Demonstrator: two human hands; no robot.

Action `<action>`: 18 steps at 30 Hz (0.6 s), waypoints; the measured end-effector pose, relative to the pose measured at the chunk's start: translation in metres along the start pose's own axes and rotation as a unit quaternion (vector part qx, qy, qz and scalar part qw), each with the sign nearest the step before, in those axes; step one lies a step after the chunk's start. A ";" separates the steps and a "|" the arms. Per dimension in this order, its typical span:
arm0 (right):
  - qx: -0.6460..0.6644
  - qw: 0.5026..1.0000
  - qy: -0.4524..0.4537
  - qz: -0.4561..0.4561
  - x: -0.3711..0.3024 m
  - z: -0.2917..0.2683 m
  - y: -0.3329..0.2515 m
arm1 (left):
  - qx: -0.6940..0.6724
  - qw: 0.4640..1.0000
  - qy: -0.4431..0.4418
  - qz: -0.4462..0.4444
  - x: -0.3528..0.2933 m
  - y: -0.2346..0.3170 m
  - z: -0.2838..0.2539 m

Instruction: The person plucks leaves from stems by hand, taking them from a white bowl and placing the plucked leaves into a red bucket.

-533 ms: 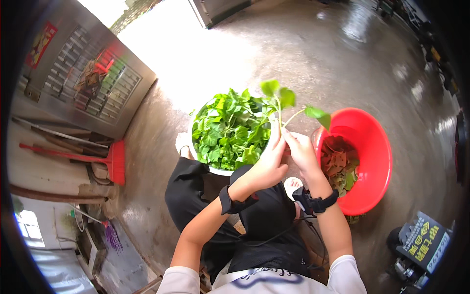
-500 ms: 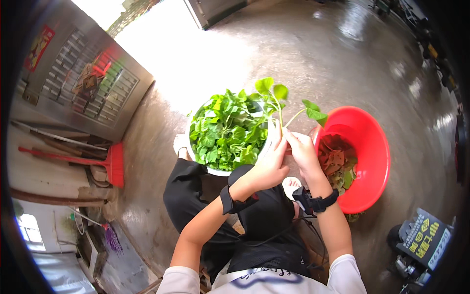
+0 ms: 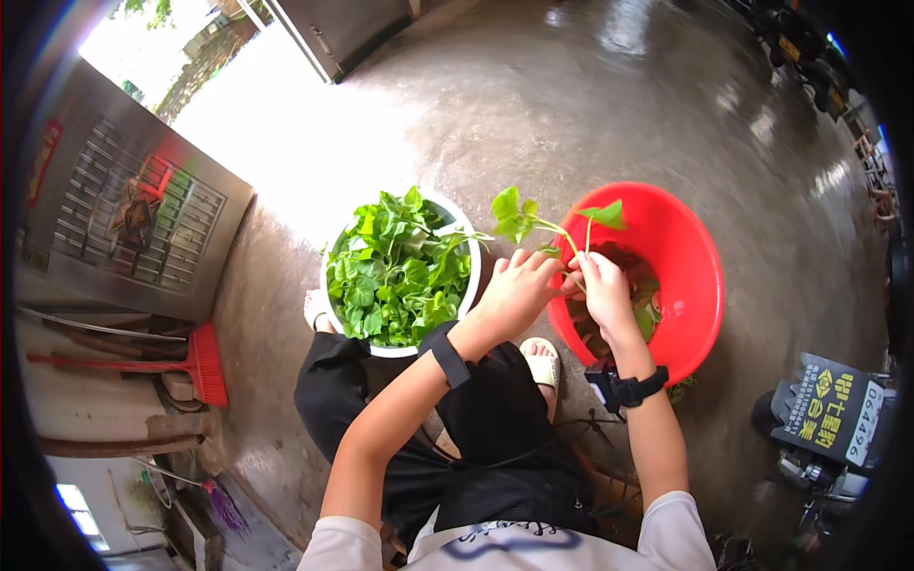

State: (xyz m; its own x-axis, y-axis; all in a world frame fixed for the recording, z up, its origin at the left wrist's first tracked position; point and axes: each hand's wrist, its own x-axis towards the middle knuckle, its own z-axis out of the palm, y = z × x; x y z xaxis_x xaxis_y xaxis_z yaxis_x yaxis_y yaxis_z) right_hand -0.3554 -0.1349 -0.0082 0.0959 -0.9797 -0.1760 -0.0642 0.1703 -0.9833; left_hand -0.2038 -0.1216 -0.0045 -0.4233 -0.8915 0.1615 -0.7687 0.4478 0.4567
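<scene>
1. Since you sit low over the floor, nearest the camera are your pale shirt (image 3: pixel 505 547) and black trousers (image 3: pixel 476 428), with a sandalled foot (image 3: pixel 543 362) showing between your forearms.
2. Your left forearm carries a black wrist strap (image 3: pixel 445 354); your right forearm carries a black wrist device (image 3: pixel 624 388).
3. Your left hand (image 3: pixel 514 290) is curled narrow, fingertips pinched on the leafy sprig (image 3: pixel 547 224) at its stem base.
4. Your right hand (image 3: pixel 605 290) is also closed narrow on the same stem, thumb side touching the left fingertips; both hands meet just beside the red basin's near-left rim.
5. Sprig stands roughly upright out of the hands, stems splitting to a leaf cluster on the left and a single leaf on the right, over the gap between the two bowls.
6. Red basin (image 3: pixel 700 276) sits on the floor at your right, with dark and green scraps (image 3: pixel 647 314) inside; exact contents hard to tell.
7. White bowl (image 3: pixel 471 285) sits at your left, just beside the red basin, heaped with green leaves (image 3: pixel 395 271).
8. Further left, a red broom (image 3: pixel 200 362) lies by the wall, below a metal door panel with a grille (image 3: pixel 143 219).
9. At far right a dark machine with a yellow-marked plate (image 3: pixel 824 419) stands on the floor.
10. Beyond the bowls the wet-looking concrete floor (image 3: pixel 571 105) runs to a bright doorway (image 3: pixel 286 105).
</scene>
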 end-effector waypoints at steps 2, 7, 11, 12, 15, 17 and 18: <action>-0.010 1.000 0.003 0.018 -0.001 -0.009 0.002 | -0.015 1.000 0.014 0.001 0.002 -0.002 -0.003; 0.017 1.000 -0.001 0.021 -0.005 -0.013 0.003 | -0.072 0.997 0.017 0.014 0.001 -0.022 -0.003; 0.067 0.996 -0.037 0.040 -0.011 -0.013 0.011 | -0.090 0.994 0.051 0.038 0.005 -0.022 0.003; 0.067 0.996 -0.050 0.037 -0.012 -0.013 0.011 | -0.074 0.996 0.052 0.026 0.005 -0.020 0.003; 0.032 0.999 0.004 -0.004 -0.014 -0.014 0.009 | 0.039 0.989 0.115 -0.086 0.007 -0.037 0.013; 0.015 0.999 0.032 -0.028 -0.017 -0.016 0.007 | 0.062 0.974 0.192 -0.100 0.004 -0.052 0.006; 0.014 0.999 0.034 -0.026 -0.019 -0.017 0.009 | 0.072 0.967 0.223 -0.101 0.004 -0.052 0.000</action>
State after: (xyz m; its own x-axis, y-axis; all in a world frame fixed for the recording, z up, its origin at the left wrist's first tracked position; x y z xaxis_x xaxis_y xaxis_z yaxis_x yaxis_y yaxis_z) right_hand -0.3744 -0.1169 -0.0125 0.0301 -0.9921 -0.1216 -0.0325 0.1206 -0.9922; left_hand -0.1648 -0.1483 -0.0276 -0.0338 -0.8886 0.4575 -0.8865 0.2380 0.3968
